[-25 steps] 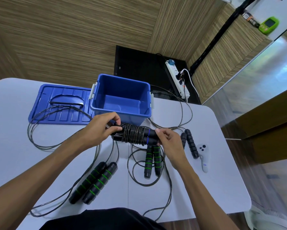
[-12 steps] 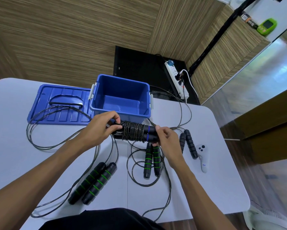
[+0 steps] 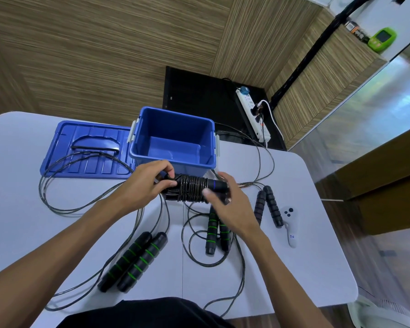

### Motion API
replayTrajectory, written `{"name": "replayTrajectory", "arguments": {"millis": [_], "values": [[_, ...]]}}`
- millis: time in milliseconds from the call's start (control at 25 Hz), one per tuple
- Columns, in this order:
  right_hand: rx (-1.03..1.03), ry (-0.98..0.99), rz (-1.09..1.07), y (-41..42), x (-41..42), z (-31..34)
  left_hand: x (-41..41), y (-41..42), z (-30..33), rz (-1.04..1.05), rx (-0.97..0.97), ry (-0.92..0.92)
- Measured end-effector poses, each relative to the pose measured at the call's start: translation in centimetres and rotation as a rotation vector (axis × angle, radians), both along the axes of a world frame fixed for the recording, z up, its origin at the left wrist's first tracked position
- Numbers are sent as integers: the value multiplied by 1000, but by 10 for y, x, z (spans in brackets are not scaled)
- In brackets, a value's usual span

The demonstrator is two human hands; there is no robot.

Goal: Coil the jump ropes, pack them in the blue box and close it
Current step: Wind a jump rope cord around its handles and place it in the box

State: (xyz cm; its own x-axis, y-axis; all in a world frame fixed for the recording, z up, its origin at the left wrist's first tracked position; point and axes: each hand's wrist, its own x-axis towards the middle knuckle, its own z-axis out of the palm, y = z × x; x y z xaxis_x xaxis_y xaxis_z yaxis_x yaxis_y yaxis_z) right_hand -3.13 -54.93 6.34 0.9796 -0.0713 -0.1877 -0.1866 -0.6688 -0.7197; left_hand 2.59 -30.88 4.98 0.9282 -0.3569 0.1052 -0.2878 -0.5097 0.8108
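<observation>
A jump rope [image 3: 192,188] with its cord wound tightly around its two black handles hovers just in front of the open blue box [image 3: 173,162]. My left hand [image 3: 142,185] grips the bundle's left end. My right hand [image 3: 232,207] cups the right end, thumb on the coil and fingers over the handle tips. The box looks empty inside. Its blue lid [image 3: 85,147] lies flat to the left of it. Loose ropes lie on the white table [image 3: 21,185]: green-banded handles [image 3: 133,261] near left, a second green-banded pair [image 3: 211,230] under my right wrist, and plain black handles [image 3: 270,207] on the right.
Loose cords loop across the lid, the table's left side and the near edge. A white controller [image 3: 290,226] lies right of the black handles. Beyond the table, a power strip [image 3: 253,114] sits on a dark floor mat.
The bundle has stayed in front of the box. My right hand has shifted on the right end, its thumb sliding left onto the coil and its fingers spreading.
</observation>
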Motion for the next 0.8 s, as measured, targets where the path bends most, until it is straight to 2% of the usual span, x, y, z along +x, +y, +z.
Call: {"name": "replayTrajectory", "arguments": {"millis": [120, 200, 360, 520, 680, 800], "values": [[-684, -238, 274, 13, 3, -8, 0, -7, 7, -40, -10, -2], [-854, -308, 309, 23, 9, -10, -1, -11, 12, -63, -27, 0], [-837, -348, 301, 29, 19, -8, -1, -13, 13, -23, -60, 26], [-860, -348, 264, 36, 26, -4, -5, -25, 11, 141, -62, -27], [-848, -319, 280, 38, 29, 0, -13, -37, 12, 274, -119, 10], [-864, -314, 285, 41, 30, 3, -15, -41, 16, 328, -77, 14]]}}
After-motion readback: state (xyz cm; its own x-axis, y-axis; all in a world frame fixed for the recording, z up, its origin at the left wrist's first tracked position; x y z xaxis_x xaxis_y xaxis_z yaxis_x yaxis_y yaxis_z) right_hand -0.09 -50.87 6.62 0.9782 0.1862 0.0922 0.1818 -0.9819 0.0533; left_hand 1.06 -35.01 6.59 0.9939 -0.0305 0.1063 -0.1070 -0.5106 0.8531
